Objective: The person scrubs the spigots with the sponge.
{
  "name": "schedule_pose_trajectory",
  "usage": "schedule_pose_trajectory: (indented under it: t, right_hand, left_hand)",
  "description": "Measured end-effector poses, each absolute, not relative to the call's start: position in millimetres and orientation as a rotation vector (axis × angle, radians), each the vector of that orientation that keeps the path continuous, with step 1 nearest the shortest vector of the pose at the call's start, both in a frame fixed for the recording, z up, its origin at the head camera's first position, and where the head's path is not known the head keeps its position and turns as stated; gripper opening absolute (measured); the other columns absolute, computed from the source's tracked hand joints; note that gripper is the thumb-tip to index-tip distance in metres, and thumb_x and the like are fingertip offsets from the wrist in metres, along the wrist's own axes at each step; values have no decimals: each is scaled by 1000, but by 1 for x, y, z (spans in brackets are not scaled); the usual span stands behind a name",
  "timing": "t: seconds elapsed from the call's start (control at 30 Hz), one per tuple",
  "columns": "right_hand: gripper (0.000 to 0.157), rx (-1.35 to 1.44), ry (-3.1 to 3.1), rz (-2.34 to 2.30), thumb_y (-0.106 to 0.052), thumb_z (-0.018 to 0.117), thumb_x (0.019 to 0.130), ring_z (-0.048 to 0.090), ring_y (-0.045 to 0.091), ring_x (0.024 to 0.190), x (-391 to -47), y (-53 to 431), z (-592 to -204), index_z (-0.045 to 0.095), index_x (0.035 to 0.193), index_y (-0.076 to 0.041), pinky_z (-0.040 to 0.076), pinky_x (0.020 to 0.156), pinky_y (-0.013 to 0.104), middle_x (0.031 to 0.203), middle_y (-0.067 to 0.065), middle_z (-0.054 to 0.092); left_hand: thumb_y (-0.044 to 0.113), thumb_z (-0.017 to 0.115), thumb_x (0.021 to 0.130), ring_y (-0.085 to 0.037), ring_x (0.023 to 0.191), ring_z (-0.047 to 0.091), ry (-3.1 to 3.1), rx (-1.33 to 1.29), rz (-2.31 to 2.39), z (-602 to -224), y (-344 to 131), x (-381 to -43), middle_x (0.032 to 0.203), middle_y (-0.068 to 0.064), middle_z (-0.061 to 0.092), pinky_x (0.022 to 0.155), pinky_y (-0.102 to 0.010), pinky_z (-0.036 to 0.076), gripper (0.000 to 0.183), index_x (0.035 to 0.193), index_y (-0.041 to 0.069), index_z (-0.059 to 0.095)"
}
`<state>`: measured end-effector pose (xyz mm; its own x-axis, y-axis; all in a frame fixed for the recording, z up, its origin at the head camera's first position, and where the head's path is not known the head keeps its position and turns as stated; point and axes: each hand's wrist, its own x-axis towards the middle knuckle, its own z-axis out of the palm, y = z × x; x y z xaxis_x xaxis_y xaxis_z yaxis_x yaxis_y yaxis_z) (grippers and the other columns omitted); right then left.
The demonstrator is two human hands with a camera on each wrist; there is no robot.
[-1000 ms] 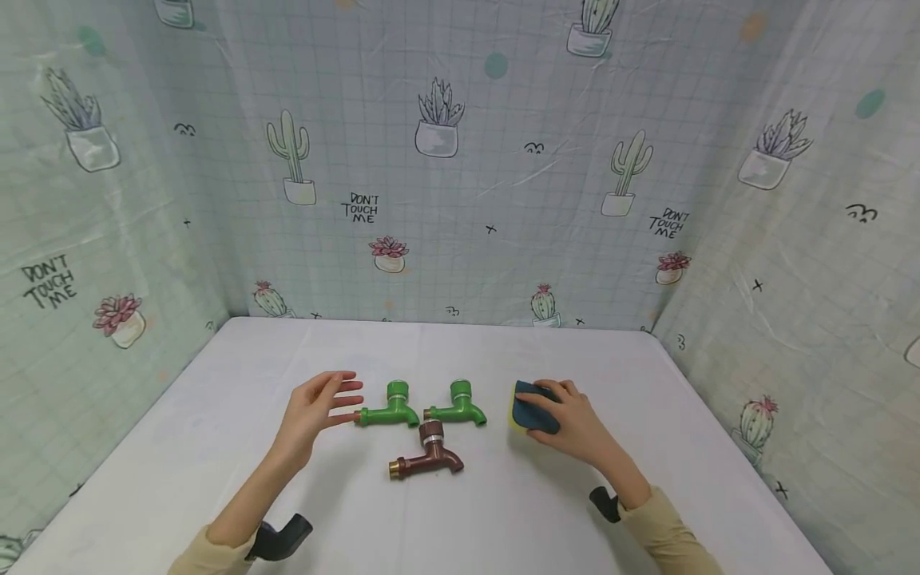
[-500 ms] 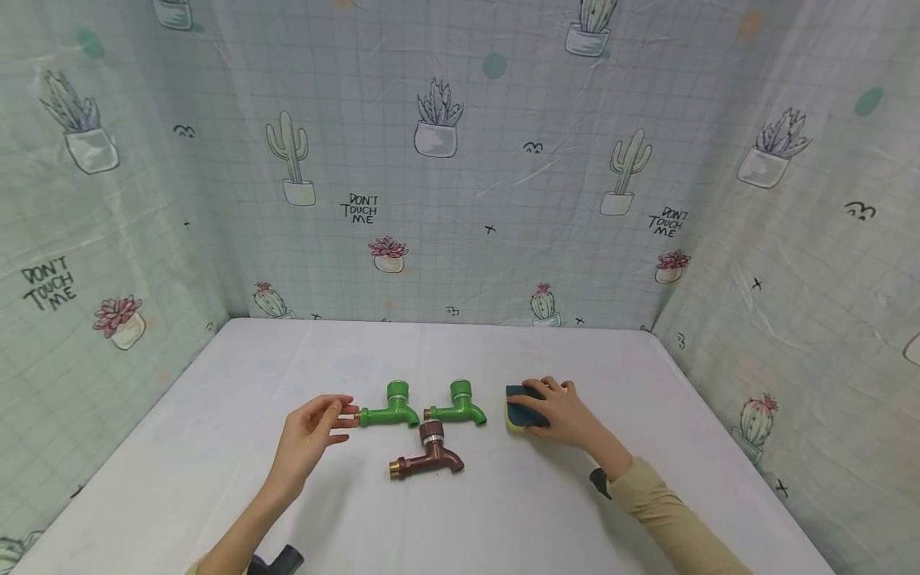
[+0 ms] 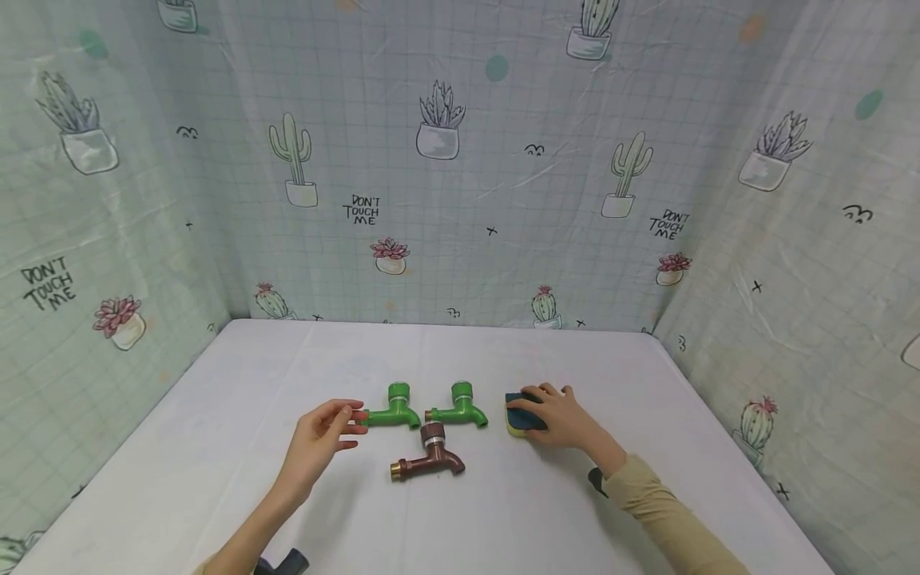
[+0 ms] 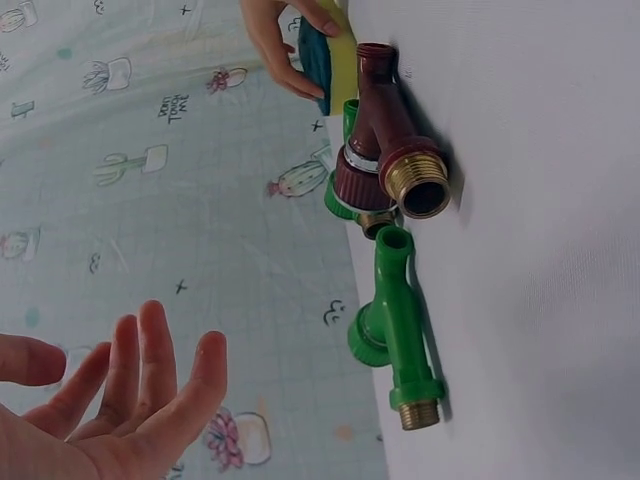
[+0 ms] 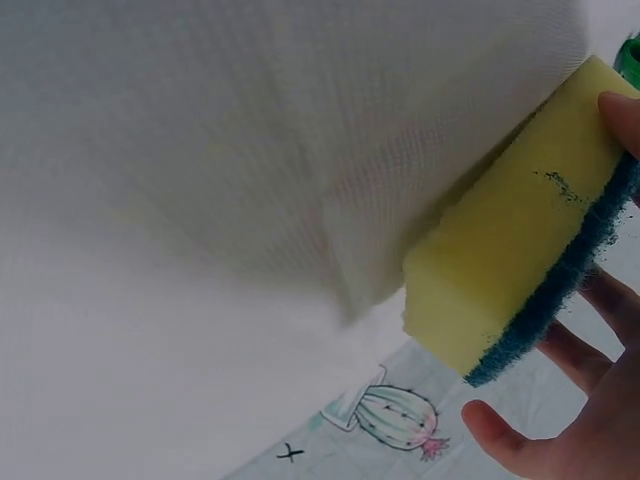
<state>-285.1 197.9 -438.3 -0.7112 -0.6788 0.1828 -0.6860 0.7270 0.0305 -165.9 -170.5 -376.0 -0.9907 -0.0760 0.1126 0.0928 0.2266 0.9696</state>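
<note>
My right hand (image 3: 568, 419) holds a yellow sponge with a dark blue-green scouring layer (image 5: 520, 225), thumb on the yellow side and fingers about the scouring side. The sponge sits low at the white tabletop, right of the taps. My left hand (image 3: 316, 439) has loosely bent, spread fingers with nothing between them. In the head view its fingertips overlap the inlet end of the left green tap (image 3: 395, 416); in the left wrist view the hand (image 4: 130, 410) appears apart from that tap. A second green tap (image 3: 461, 414) and a brown tap with a brass inlet (image 3: 431, 461) lie beside it.
A white cloth (image 3: 446, 535) covers the table. Patterned curtain walls (image 3: 489, 192) with cactus prints stand behind it and along both sides. A dark curved piece (image 3: 291, 561) shows at the left wrist, another dark piece (image 3: 596, 482) at the right.
The sponge has moved slightly left and lower with my right hand. My left hand has dropped a little toward the body, then shifted slightly right. The taps stay where they were.
</note>
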Motion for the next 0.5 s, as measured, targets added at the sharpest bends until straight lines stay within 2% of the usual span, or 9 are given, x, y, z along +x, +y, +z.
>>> schedule_pose_trajectory:
  t: [0.2,0.4,0.5]
  right_hand:
    - [48,1078,-2788,49,-39,63,79,46,27,108,-286,196,-439,48,124,-32,39,72,50,126,7,48]
    - [51,1033,-2860,156,-39,63,79,45,30,115,-286,195,-434,46,126,-30,38,75,51,131,10,45]
    - [51,933,-2898,301,-42,62,80,43,30,119,-283,196,-430,45,127,-30,37,77,50,133,9,44]
  left_hand:
    - [18,43,95,-7,75,63,-2368,-20,-1863,-376,-169,-168,99,-17,63,69,-28,55,28,109,-2,56]
    - [19,44,95,-14,77,65,-2391,-33,-1837,-377,-168,-173,100,-18,64,69,-29,55,27,108,0,57]
    - [17,45,94,-11,76,65,-2442,-29,-1790,-379,-166,-181,101,-19,64,68,-30,55,25,108,1,57]
